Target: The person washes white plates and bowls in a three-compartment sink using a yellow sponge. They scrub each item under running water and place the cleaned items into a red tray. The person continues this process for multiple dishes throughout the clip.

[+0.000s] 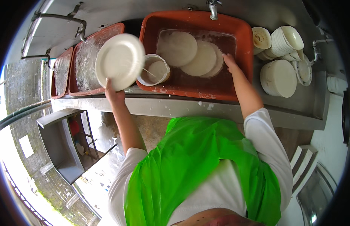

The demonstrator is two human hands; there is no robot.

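My left hand point(114, 93) grips a white plate point(120, 62) by its near rim, holding it up in front of the left tub. Several white plates point(199, 58) lie overlapping in cloudy water inside a large orange-brown tub point(195, 92). At the right edge of those plates, my right hand point(229, 62) is closed with its fingertips on the rim of the rightmost one. Just right of the held plate stands a white round container point(154, 70) with liquid and a thin pale handle in it.
Two more orange-brown tubs point(92, 56) with rippling water stand at the left, under a metal tap point(82, 34). Another tap point(213, 11) hangs over the big tub. Stacked white bowls point(282, 41) and a white round tub point(278, 78) sit on the steel counter at right.
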